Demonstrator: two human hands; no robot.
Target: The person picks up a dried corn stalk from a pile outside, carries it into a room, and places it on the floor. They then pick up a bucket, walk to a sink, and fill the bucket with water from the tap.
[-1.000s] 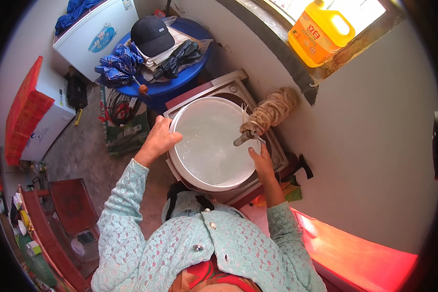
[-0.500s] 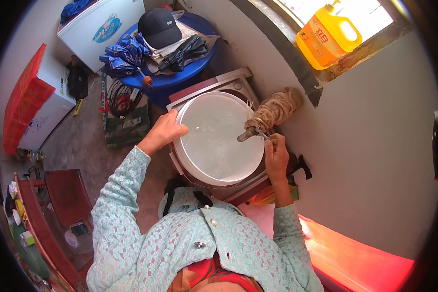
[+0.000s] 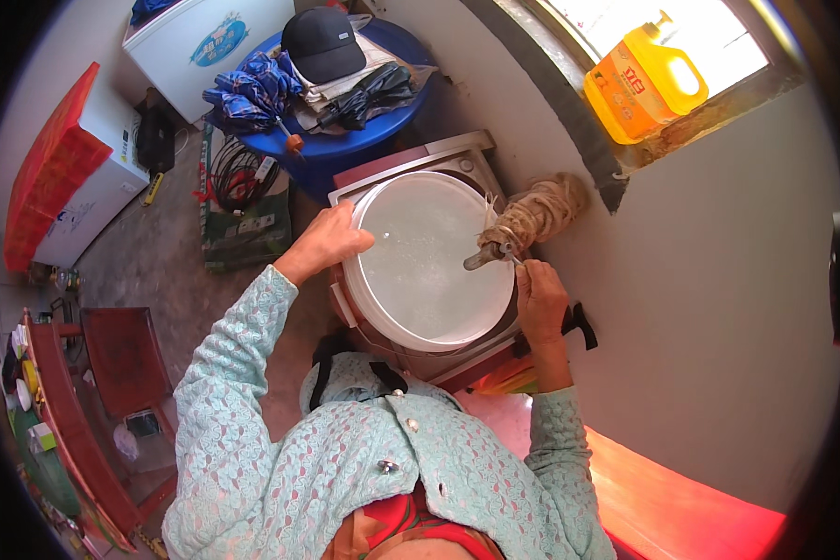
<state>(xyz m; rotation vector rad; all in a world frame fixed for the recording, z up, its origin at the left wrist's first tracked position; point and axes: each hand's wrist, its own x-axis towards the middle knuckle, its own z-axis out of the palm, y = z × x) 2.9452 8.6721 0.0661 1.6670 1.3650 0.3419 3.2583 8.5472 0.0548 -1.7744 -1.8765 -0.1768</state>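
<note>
A white bucket (image 3: 369,313) full nearly to the brim with cloudy-looking water (image 3: 429,271) stands in front of me on a washing-machine-like appliance. My left hand (image 3: 331,241) is closed over its left rim, thumb pointing inward. Over the right side of the bucket reaches a tap (image 3: 483,256), its pipe wrapped in brown cloth (image 3: 541,213). My right hand (image 3: 541,294) pinches the tap's small metal handle (image 3: 513,259) beside the bucket's right rim. No stream of water from the spout can be made out.
A blue tub (image 3: 373,145) holds a black cap, umbrella and bags beyond the appliance (image 3: 457,159). A yellow jug (image 3: 644,84) stands on the window sill at upper right. Coiled cable (image 3: 238,177) lies on a green sack at left. A red chair (image 3: 126,359) is lower left.
The whole view has shifted slightly, moving the scene a little to the right. Both hands keep their places on the rim and at the tap handle, the right fingers slightly changed in pose.
</note>
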